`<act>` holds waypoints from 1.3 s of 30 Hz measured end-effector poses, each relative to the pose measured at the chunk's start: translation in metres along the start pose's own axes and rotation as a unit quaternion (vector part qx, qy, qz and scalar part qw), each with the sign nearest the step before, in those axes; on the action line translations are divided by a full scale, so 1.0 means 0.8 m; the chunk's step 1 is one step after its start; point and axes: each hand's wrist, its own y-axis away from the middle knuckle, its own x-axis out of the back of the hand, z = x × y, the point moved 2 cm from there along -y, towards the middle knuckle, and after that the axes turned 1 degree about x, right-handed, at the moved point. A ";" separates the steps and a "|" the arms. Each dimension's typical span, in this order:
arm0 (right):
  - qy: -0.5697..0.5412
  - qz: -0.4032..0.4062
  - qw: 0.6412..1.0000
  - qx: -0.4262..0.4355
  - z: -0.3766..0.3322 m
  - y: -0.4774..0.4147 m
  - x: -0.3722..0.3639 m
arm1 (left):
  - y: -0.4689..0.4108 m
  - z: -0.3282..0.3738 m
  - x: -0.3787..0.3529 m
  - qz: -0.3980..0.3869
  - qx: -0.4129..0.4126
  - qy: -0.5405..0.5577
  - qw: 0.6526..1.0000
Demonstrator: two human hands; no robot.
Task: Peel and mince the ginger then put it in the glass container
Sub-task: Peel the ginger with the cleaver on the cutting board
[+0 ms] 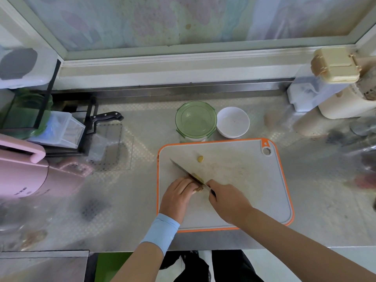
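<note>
Yellow ginger (pixel 197 178) lies near the left edge of the cutting board (pixel 244 200), pinched by the left grip (pixel 179 197). The right grip (pixel 227 202) clasps the knife (pixel 180 167), blade along its length.

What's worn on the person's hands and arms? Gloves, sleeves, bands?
No gloves. The left hand has a light blue wristband around its wrist. The right hand and its forearm are bare: no sleeve, watch or ring visible.
</note>
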 end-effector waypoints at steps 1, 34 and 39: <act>-0.007 0.002 1.000 -0.007 0.000 -0.003 -0.003 | -0.001 0.001 0.001 0.000 -0.002 0.000 1.000; 0.081 0.220 0.968 0.089 0.114 -0.003 0.044 | -0.057 0.031 -0.010 -0.277 0.078 -0.031 0.957; 0.066 0.189 0.978 0.065 0.135 0.007 0.034 | -0.049 0.034 -0.004 -0.236 0.127 -0.025 0.963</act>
